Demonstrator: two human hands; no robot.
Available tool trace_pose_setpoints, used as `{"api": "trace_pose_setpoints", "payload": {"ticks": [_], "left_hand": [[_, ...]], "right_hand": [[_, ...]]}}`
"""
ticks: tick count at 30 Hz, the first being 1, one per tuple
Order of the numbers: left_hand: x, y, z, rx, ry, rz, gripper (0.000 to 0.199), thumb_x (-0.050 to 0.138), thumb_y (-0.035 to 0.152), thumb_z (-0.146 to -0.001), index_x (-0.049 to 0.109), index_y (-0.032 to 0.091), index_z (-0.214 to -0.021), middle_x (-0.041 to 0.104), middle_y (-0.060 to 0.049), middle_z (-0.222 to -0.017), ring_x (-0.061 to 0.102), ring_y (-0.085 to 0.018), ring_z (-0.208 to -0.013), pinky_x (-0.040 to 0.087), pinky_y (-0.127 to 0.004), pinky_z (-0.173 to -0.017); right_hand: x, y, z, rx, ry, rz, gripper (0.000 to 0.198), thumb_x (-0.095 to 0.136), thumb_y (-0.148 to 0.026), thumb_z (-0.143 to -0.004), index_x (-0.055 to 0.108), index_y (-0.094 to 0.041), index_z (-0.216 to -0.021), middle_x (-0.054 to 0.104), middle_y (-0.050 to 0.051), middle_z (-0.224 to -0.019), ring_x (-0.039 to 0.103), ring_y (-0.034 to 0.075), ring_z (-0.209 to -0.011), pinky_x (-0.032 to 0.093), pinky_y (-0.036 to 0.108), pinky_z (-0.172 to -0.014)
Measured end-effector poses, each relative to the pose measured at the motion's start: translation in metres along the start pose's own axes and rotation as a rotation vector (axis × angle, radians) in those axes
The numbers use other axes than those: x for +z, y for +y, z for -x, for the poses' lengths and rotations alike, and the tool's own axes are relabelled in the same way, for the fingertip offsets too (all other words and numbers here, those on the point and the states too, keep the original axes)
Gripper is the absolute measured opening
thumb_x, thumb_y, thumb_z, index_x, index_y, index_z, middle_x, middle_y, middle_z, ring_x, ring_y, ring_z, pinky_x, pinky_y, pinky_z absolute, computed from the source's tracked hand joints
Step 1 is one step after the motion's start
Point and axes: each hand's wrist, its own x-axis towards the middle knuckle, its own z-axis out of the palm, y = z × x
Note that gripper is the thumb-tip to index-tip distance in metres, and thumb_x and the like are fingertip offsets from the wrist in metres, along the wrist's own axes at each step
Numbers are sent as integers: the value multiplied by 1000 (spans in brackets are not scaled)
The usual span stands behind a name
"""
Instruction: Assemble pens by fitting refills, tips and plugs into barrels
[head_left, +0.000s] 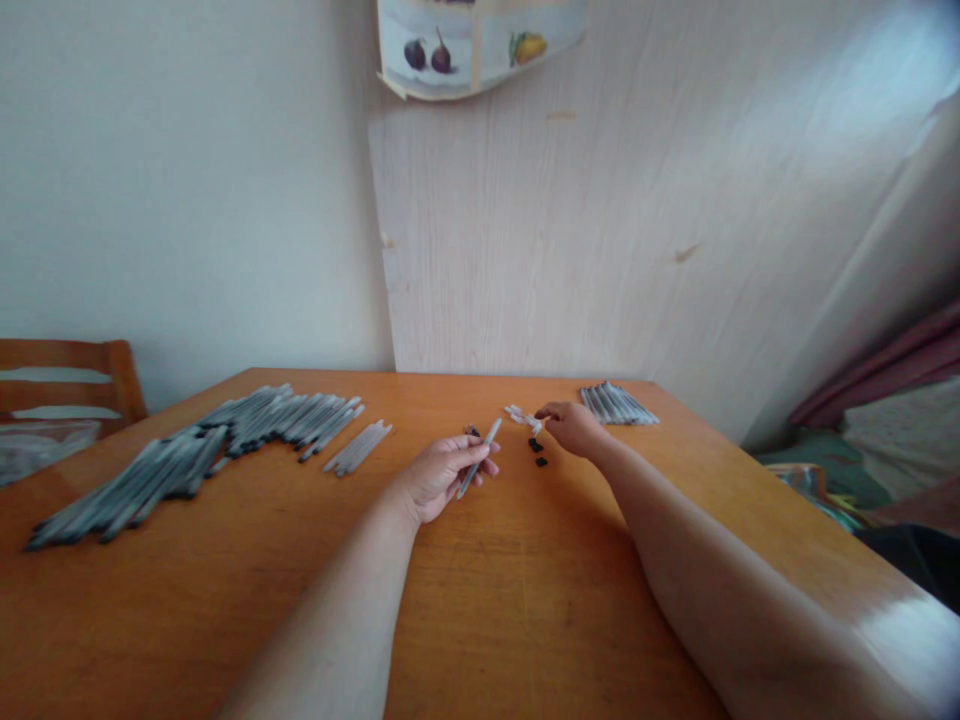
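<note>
My left hand is closed around a slim, pale translucent pen barrel, held tilted with its upper end leaning right. Farther right, my right hand reaches down with bent fingers at a small group of white pen parts. Its fingertips are at the right end of that group, and what they pinch is too small to make out. Just below lie a few small black caps. Some small dark pieces show partly behind my left hand.
On the wooden table, a large spread of black-ended pens covers the left side. Beside it lie several clear barrels. A neat row of pens sits at the back right. A chair stands beyond the left edge.
</note>
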Motion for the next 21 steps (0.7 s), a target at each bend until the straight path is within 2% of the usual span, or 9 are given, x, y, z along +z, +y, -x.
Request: {"api": "trace_pose_setpoints", "payload": {"ticks": [3, 10, 16, 21], "left_hand": [[-1, 0, 0, 3, -2, 0, 28, 71, 31, -78, 68, 11, -96, 68, -8, -78, 55, -9, -63, 38, -21, -58], [-1, -1, -1, -4, 3, -3, 27, 70, 32, -78, 68, 12, -96, 68, -7, -77, 54, -8, -61, 37, -22, -59], [0, -1, 0, -3, 11, 1, 27, 71, 32, -77, 68, 11, -95, 68, -8, -77, 54, -9, -62, 37, -21, -59], [2, 2, 2, -18, 28, -2, 26, 70, 30, -78, 68, 12, -96, 68, -8, -77, 54, -8, -61, 37, -21, -58]], "right_hand": [[6, 7, 0, 1, -55, 46, 38, 52, -13, -74, 73, -22, -105, 72, 7, -104, 62, 22, -96, 43, 26, -78], [2, 4, 3, 3, -45, 25, 22, 54, -18, -72, 72, -16, -84, 70, 6, -80, 60, 17, -73, 39, 23, -62], [-2, 0, 8, 22, -228, -46, 14, 58, -21, -68, 68, -14, -76, 62, 2, -65, 53, 13, -59, 33, 22, -50], [4, 4, 7, 5, -276, -81, 12, 59, -21, -66, 64, -15, -76, 61, 1, -64, 52, 12, -57, 33, 21, -47]]}}
